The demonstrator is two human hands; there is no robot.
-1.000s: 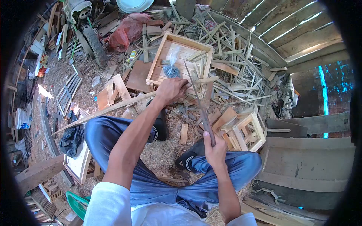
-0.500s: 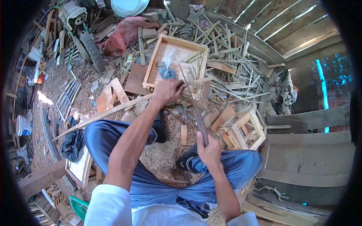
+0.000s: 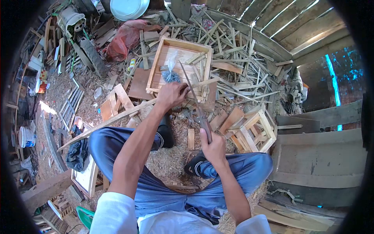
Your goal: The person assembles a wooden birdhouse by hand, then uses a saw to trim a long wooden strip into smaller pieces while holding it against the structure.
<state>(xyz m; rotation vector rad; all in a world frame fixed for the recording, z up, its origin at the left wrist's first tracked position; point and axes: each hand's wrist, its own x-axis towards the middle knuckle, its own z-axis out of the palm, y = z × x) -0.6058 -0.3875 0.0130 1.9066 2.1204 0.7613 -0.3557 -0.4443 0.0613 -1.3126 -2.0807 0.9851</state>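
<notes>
My left hand (image 3: 170, 96) is closed round a long, thin wooden strip (image 3: 107, 123), near its far end. The strip runs from beside my left knee up past my fingers, and its tip pokes out over the near side of a shallow wooden box (image 3: 154, 64). In my right hand (image 3: 214, 147) I grip the dark handle of a long, narrow-bladed cutting tool (image 3: 193, 91). Its blade points forward and crosses the strip just right of my left fingertips. Inside the box lie a clear plastic bag of small bluish-grey pieces (image 3: 171, 76) and several short sticks.
A heap of thin wood offcuts (image 3: 249, 78) spreads right of the box. A small wooden frame (image 3: 255, 132) stands by my right knee. Short boards (image 3: 124, 97) and a red plastic bag (image 3: 124, 41) lie to the left. Plank walls (image 3: 319, 154) close in the right side.
My right hand and the blade have shifted slightly forward and left across the strip. My left hand keeps its hold on the strip. The whole view has shifted a little.
</notes>
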